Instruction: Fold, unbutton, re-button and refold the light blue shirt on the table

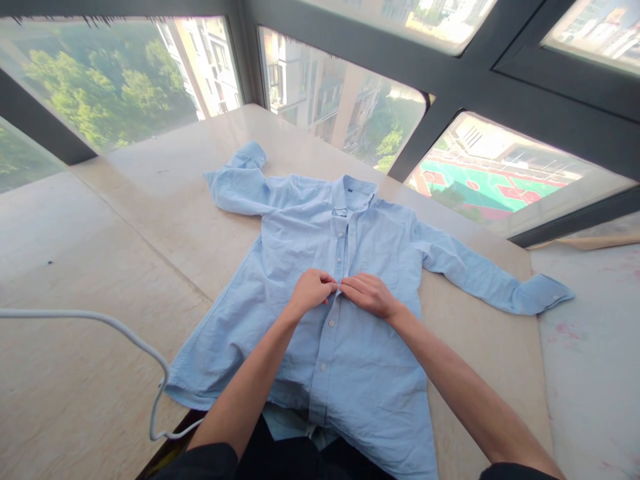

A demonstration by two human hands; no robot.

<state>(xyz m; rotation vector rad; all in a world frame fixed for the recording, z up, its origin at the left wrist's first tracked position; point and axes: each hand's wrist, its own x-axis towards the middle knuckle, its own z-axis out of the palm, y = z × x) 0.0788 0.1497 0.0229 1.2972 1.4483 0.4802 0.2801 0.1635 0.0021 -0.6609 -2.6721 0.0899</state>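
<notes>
A light blue button-up shirt (295, 247) lies front side up, its collar toward the windows and its sleeves spread to both sides. Over the middle of its front placket, my left hand (314, 288) pinches the fabric edge, fingertips together. My right hand (369, 293) meets it from the other side, fingers closed on the same placket. Whatever button lies between the fingertips is hidden. Below the hands the placket is closed, with white buttons (331, 323) showing. Above them it parts slightly up to the collar (353, 193).
The shirt rests on a beige stone-like ledge (125, 260) beneath grey-framed windows (420, 127). A white cable (120, 327) curves in from the left, near the shirt's hem. At the right is a pale surface with pink marks (590, 360).
</notes>
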